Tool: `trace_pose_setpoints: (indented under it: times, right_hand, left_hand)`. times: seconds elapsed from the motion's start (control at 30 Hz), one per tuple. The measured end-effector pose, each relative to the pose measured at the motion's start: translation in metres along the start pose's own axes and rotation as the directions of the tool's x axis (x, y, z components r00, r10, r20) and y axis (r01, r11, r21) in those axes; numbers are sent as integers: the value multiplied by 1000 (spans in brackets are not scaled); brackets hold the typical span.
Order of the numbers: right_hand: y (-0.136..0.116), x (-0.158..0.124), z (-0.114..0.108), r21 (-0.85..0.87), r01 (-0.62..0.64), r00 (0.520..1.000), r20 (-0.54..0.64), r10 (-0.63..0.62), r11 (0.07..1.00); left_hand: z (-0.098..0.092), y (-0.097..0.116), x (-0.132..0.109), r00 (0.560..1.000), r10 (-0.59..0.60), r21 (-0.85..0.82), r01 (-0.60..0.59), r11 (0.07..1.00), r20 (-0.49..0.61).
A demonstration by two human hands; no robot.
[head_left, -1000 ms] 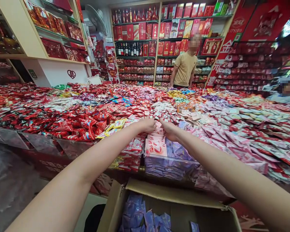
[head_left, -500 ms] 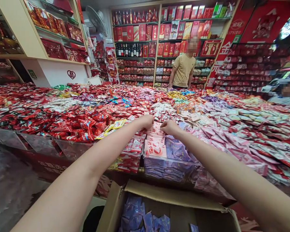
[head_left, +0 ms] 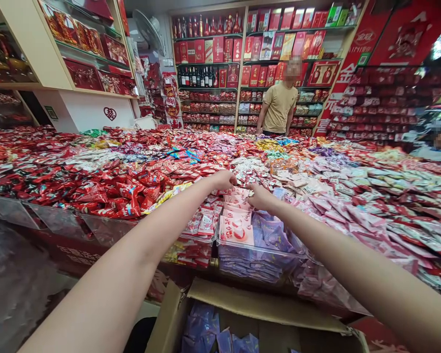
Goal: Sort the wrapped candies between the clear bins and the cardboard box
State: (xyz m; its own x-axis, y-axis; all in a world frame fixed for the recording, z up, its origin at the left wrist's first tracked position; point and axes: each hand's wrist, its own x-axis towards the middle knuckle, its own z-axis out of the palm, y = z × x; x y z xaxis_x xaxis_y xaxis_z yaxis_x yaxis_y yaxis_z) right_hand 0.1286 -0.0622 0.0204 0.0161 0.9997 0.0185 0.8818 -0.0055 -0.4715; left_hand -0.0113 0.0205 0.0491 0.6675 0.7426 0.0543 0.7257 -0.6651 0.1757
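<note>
Pink packets [head_left: 237, 231]: one overlapping row, near middle, in one clear bin [head_left: 260, 248]
Hands: two, left hand [head_left: 225, 180] and right hand [head_left: 261, 197], fingers curled at the row's far end; cannot tell if pinching
Cardboard box [head_left: 264, 306]: one, open, nearest
Counter [head_left: 73, 256]: heaped, packets uncountable
Room: one fan [head_left: 147, 32], far left; two people [head_left: 279, 108], far and right

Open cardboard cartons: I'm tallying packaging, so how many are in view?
1: the open cardboard carton at bottom centre, below both the left hand and right hand, with purple packets inside. Others may be hidden.
</note>
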Motion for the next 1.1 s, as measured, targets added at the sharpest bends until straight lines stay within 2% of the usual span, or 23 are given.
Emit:
trace_pose_setpoints:
  times: [0.17, 0.3, 0.43, 0.53, 0.73, 0.8, 0.87, 0.93, 1.0, 1.07, 1.1]
  right_hand:
    - [-1, -2, -4, -112, 39, 996, 79, -30, 993]
    - [1, 2, 0, -61, 39, 998, 51, -36, 997]
    - [7, 9, 2, -42, 64, 996, 60, -61, 997]
    - [10, 11, -4, -87, 76, 996, 50, -72, 993]
    - [10, 4, -27, -287, 87, 996, -5, -93, 954]
    - [11, -4, -37, -356, 125, 992, 62, -110, 926]
    - [11, -16, -47, -371, 179, 971, 215, -103, 911]
    - [11, -31, -57, -325, 231, 919, 382, -96, 917]
    - [11, -46, -63, -257, 275, 858, 501, -116, 927]
    - [11, -59, -65, -219, 306, 816, 562, -136, 927]
    - [11, -64, -65, -225, 313, 811, 570, -136, 923]
  left_hand:
    - [1, 2, -8, 995, 45, 54, -50, 997, 88]
    - [-1, 7, -15, 995, 63, 88, -70, 994, 83]
    - [-5, 9, -24, 989, 61, 108, -75, 991, 132]
    - [-6, 7, -28, 995, 49, 131, -60, 990, 86]
    - [-3, 7, -24, 999, 37, 134, -35, 990, -13]
    - [-4, 14, -28, 998, 55, 118, -51, 992, -32]
    - [-5, 23, -39, 991, 103, 83, -97, 992, -79]
    - [-6, 34, -56, 972, 181, 32, -178, 983, -152]
    - [-4, 45, -77, 944, 273, 1, -277, 961, -185]
    - [2, 55, -97, 912, 373, 6, -378, 926, -169]
    - [7, 59, -105, 898, 410, 29, -411, 911, -160]
